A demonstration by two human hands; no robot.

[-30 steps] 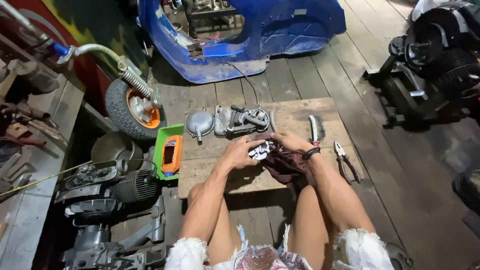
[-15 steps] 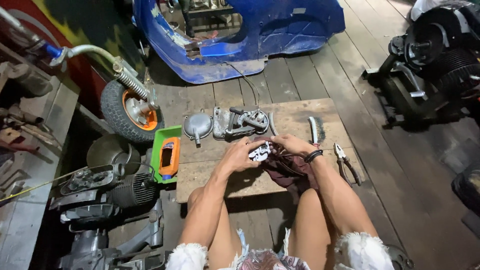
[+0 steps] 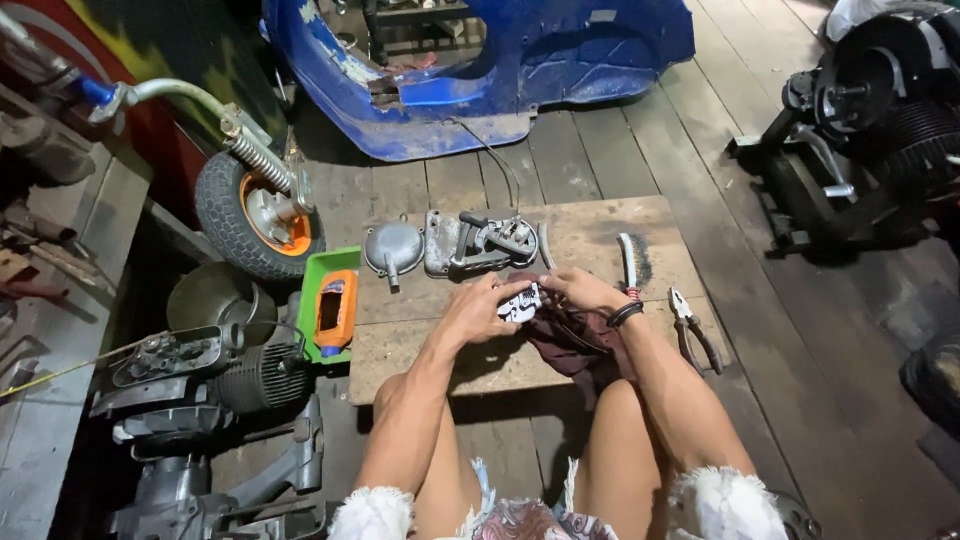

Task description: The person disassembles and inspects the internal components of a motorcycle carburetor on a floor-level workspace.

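Both my hands meet over a low wooden board. My left hand and my right hand together grip a small silver metal part between the fingertips. A dark maroon rag lies under the part and drapes toward my right knee. On the board just beyond my hands sit a grey metal casing with levers and a round grey metal cover. A black band circles my right wrist.
A wire brush and pliers lie right of my hands. A green tray with an orange bottle sits left, beside a small wheel and an engine block. A blue scooter body stands behind; another engine at right.
The view has drifted slightly; my hands stay together on the small metal part, fingers shifting a little on it.
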